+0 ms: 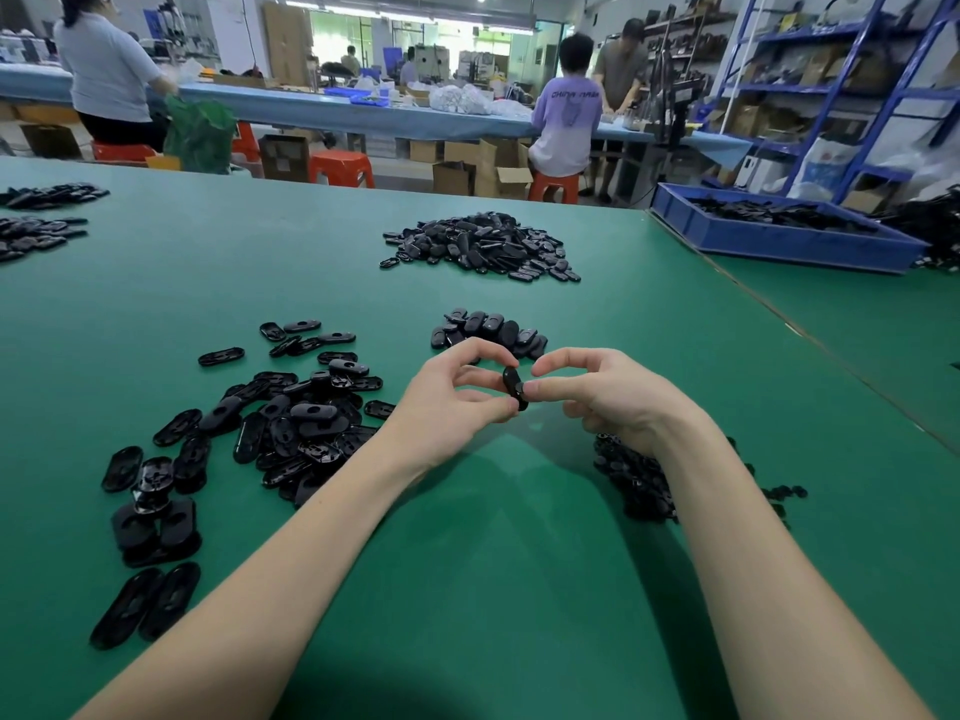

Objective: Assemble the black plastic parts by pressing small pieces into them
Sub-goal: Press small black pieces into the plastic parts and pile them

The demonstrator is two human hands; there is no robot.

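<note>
**Bench inventory: black part held between two hands, insert being pressed**

Green table (467,589). Work surface bearing all stock; the bare patch in front of the person apparently serves as the assembly spot.

Blue bin (779,246). At the far right on the adjoining table, holding more black pieces. Well apart from the hands, so probably bulk storage.

Far heap (483,249). Large mound of oval black parts, well beyond reach of the hands. Finished or unfinished cannot be told.

Left pile (291,423). Loose scatter of oval black shells, many lying hollow side up, just beside the left forearm. Likely the supply of bodies, placed for that hand to draw from.

Right pile (639,475). Small dark pieces partly hidden under the right wrist. Probably the inserts, kept under the hand that feeds them.

Near cluster (488,330). Small group of oval parts just beyond the fingers, rounded backs up. Perhaps completed units set forward out of the way.

Left hand (457,397). Raised above the table, thumb and fingertips pinched on the held part to steady it.

Right hand (597,392). Fingers curled, tips meeting the same part from the opposite side. It seems to be pushing an insert home, though the insert itself is hidden.

Held part (514,388). One oval black shell, standing on edge between both hands, clear of the table.
</note>
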